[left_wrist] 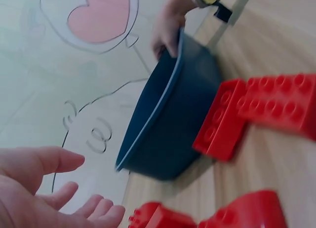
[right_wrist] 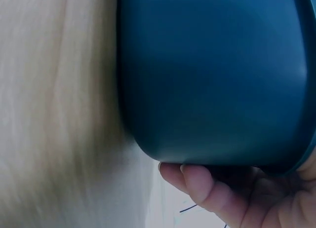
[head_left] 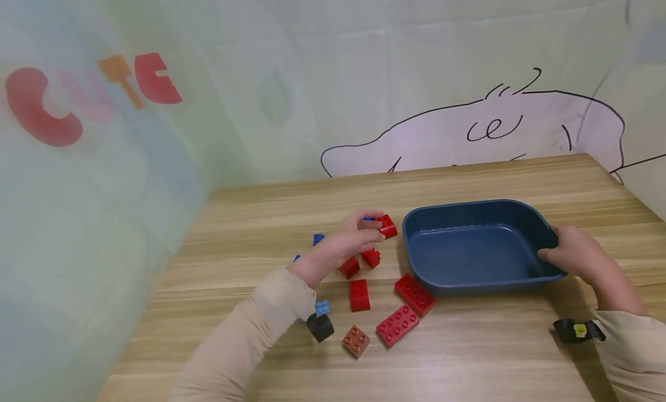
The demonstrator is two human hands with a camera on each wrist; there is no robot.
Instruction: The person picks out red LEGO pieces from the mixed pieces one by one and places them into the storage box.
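Observation:
A dark blue plastic basin (head_left: 481, 289) stands at the right of the table. My right hand (head_left: 574, 251) grips its right end, thumb over the rim and fingers against the outer wall (right_wrist: 212, 80). My left hand (head_left: 354, 237) is over the toy bricks left of the basin. In the left wrist view the left hand (left_wrist: 54, 193) shows thumb and fingers apart, holding nothing. Just beyond its fingertips in the head view lies a red brick (head_left: 387, 227). More red bricks, (head_left: 350, 267) among them, lie under and near this hand, which partly hides a few.
Two long red bricks (head_left: 398, 325) lie by the basin's front left corner. Nearer me are a brown brick (head_left: 356, 341), a black block (head_left: 320, 328) and a light blue brick (head_left: 322, 308). A dark blue brick (head_left: 318, 239) sits farther back. A printed cloth (head_left: 291, 89) hangs behind the table.

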